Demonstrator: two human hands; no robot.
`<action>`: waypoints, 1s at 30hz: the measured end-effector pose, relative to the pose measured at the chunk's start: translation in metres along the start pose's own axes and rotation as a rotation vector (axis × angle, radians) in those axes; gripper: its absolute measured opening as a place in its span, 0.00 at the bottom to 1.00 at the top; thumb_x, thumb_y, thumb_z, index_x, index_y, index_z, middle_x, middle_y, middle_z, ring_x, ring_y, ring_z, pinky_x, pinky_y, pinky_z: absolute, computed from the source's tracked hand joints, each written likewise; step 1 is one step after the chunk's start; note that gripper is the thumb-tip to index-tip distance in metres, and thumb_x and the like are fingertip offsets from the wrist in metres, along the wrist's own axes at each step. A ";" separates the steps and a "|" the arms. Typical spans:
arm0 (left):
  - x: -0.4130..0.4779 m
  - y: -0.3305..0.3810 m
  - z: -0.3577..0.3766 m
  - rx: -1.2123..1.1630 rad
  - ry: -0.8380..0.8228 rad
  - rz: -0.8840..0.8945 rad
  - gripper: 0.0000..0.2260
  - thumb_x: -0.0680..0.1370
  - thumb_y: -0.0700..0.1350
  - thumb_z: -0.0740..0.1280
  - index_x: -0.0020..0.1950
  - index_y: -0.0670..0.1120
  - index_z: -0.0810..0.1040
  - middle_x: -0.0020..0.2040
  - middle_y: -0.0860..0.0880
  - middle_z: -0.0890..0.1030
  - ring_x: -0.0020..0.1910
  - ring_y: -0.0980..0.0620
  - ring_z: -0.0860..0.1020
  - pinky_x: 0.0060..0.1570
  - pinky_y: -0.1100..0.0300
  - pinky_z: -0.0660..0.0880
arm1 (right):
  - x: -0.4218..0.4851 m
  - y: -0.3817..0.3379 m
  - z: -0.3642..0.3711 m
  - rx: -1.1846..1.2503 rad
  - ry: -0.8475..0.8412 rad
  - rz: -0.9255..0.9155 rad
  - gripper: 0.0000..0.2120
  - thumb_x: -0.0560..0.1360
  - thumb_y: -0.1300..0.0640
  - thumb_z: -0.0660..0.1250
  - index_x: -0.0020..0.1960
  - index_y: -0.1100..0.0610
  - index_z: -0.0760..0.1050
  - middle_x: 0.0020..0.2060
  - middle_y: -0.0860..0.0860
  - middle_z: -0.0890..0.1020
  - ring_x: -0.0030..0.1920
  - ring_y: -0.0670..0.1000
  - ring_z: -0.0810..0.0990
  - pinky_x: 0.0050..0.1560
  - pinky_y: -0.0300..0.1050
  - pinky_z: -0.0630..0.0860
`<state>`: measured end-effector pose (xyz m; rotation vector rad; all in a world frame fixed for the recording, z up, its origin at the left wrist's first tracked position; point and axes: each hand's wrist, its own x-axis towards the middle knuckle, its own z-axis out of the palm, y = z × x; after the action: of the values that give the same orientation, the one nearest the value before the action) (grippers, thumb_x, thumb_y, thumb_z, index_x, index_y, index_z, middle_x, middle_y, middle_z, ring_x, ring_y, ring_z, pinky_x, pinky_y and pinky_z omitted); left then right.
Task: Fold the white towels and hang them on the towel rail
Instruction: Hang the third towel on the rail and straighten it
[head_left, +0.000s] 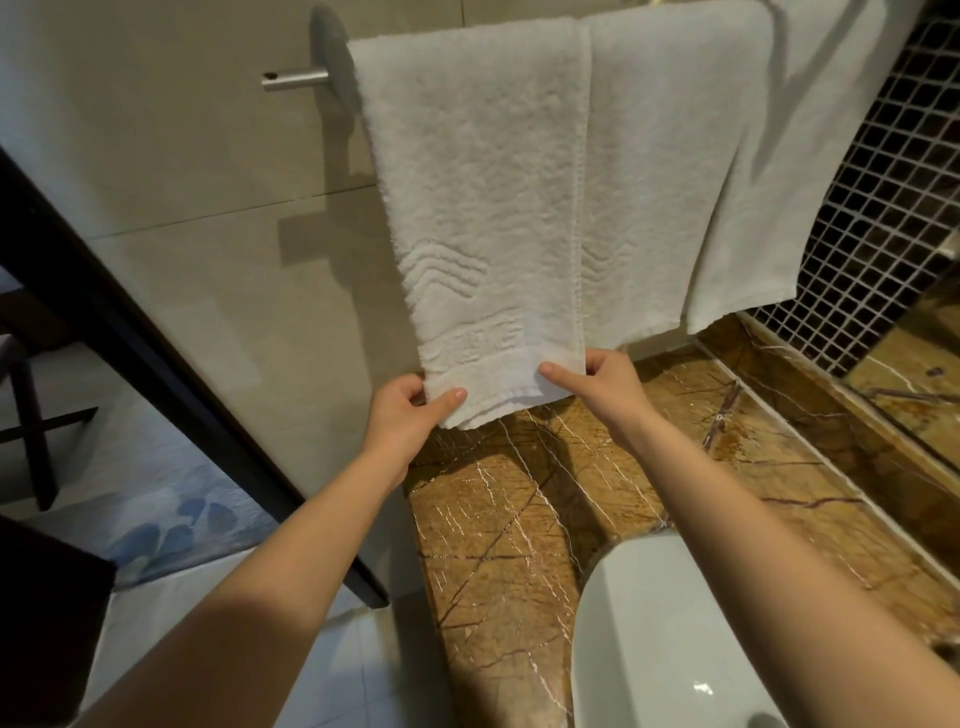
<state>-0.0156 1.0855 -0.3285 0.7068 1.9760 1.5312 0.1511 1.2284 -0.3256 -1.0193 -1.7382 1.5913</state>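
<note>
A folded white towel (478, 208) with a raised wave pattern hangs over the metal towel rail (293, 80) on the beige wall. My left hand (410, 410) pinches its lower left corner, thumb in front. My right hand (597, 382) pinches the lower right corner. A second white towel (660, 171) hangs beside it to the right, and a third, smoother white towel (810, 156) hangs further right. The rail itself is mostly hidden under the towels.
Below the towels lies a brown marble counter (498, 530) with a white basin (665, 639) at the lower right. A mirror (914, 374) and dark mosaic tiles (883, 218) stand at the right. A dark door frame (156, 364) runs diagonally at the left.
</note>
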 end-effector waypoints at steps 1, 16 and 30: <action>0.001 -0.001 0.000 0.005 -0.001 -0.007 0.07 0.71 0.41 0.74 0.45 0.41 0.80 0.45 0.42 0.83 0.45 0.45 0.81 0.47 0.53 0.79 | 0.000 0.001 0.000 -0.004 0.007 0.002 0.11 0.72 0.56 0.73 0.49 0.64 0.81 0.48 0.57 0.85 0.52 0.57 0.83 0.56 0.53 0.79; 0.010 0.002 -0.002 -0.115 0.016 0.021 0.06 0.70 0.39 0.75 0.44 0.45 0.82 0.46 0.45 0.84 0.46 0.49 0.82 0.48 0.58 0.78 | 0.007 0.012 0.002 -0.010 0.082 0.011 0.24 0.73 0.61 0.72 0.26 0.55 0.60 0.21 0.47 0.64 0.18 0.41 0.60 0.24 0.29 0.65; 0.023 0.002 0.006 -0.036 -0.072 0.077 0.08 0.73 0.38 0.72 0.50 0.44 0.78 0.43 0.54 0.81 0.40 0.60 0.78 0.34 0.74 0.73 | 0.018 0.032 0.007 -0.073 0.185 -0.018 0.14 0.71 0.56 0.74 0.32 0.63 0.75 0.28 0.51 0.76 0.26 0.46 0.72 0.34 0.41 0.70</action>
<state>-0.0280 1.1062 -0.3304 0.8200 1.8839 1.5591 0.1406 1.2396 -0.3594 -1.1448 -1.6842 1.3846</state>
